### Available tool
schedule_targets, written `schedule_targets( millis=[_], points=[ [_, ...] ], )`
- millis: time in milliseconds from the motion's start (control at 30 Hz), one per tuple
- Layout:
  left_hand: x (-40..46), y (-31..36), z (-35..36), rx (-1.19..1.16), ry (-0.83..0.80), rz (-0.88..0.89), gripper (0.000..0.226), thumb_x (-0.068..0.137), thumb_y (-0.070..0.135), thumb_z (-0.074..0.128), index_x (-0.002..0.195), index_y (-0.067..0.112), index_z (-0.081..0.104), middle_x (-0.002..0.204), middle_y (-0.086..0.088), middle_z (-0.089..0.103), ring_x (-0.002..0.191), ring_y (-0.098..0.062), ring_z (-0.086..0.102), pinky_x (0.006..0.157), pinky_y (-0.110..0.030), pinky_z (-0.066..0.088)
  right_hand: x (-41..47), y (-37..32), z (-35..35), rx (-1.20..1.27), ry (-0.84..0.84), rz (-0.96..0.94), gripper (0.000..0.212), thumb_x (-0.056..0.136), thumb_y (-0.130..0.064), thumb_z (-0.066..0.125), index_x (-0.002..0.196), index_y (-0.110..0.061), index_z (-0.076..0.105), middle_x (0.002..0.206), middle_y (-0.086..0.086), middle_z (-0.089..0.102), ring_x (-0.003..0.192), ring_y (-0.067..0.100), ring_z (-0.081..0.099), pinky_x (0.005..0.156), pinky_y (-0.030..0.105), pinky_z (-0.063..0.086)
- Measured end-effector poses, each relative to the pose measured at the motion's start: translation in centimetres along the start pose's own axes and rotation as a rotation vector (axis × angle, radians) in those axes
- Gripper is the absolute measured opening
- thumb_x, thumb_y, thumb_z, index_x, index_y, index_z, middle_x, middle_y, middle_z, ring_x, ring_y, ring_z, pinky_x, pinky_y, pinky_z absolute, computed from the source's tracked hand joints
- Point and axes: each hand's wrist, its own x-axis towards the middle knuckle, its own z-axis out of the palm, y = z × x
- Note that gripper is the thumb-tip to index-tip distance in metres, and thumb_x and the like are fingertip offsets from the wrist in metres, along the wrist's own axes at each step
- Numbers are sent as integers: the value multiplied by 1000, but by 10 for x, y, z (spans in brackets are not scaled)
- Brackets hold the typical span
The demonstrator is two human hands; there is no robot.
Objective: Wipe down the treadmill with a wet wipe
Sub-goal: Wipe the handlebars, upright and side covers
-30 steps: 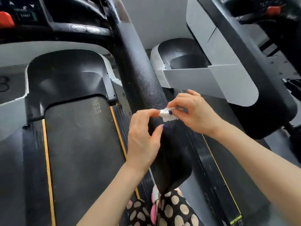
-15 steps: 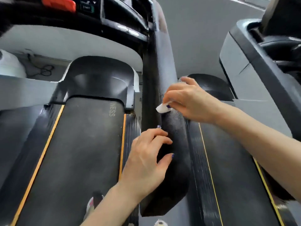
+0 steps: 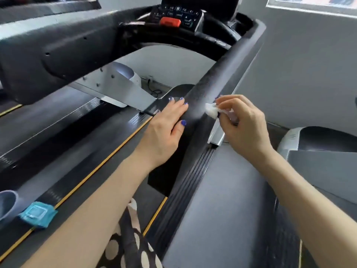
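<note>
A black textured handrail [image 3: 222, 70] of the treadmill runs from the console [image 3: 177, 18] down toward me. My right hand [image 3: 243, 124] pinches a small crumpled white wet wipe [image 3: 211, 111] and holds it against the right side of the rail. My left hand [image 3: 164, 128] lies flat on the rail's left side, fingers straight. The treadmill belt [image 3: 90, 155] with its yellow edge line stretches to the left below the rail.
A teal wet-wipe pack [image 3: 37, 213] lies on the left side rail beside a grey cup [image 3: 7, 206]. A second treadmill's deck [image 3: 222, 200] lies right of the rail. A grey wall [image 3: 309, 64] stands behind.
The view has swung up and left, bringing the console in. My left hand has slid up the rail and flattened on it. My right hand still presses the wipe to the rail.
</note>
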Motion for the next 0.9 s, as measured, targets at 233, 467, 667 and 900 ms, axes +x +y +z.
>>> schedule_targets(
  millis=[233,467,667,900],
  points=[
    [-4,12,-4,199,-88,-43,55,100,23,30,154,15,37,164,2,30,156,-20,10,125,-49,3,-58,-21,-5,136,218,322,12,91,6,54,101,3,60,100,-5,69,69,-7,52,66,3,35],
    [-22,10,-3,414,-61,121,55,104,24,30,158,11,29,166,-2,24,156,-19,7,126,-42,0,-106,-51,42,181,385,253,38,91,17,52,123,3,67,126,12,67,118,16,62,106,20,45],
    [-29,-6,-3,537,-47,327,52,105,19,37,154,2,34,163,-14,28,154,-25,19,126,-51,13,-100,-62,81,275,476,276,34,97,14,47,126,8,63,136,22,60,130,24,58,111,27,44],
    [-25,-15,-13,562,-116,384,54,105,20,36,156,4,30,165,-11,24,155,-20,16,127,-47,13,-128,-66,119,454,183,254,56,102,-12,42,154,0,22,165,12,16,155,27,17,126,47,16]
  ],
)
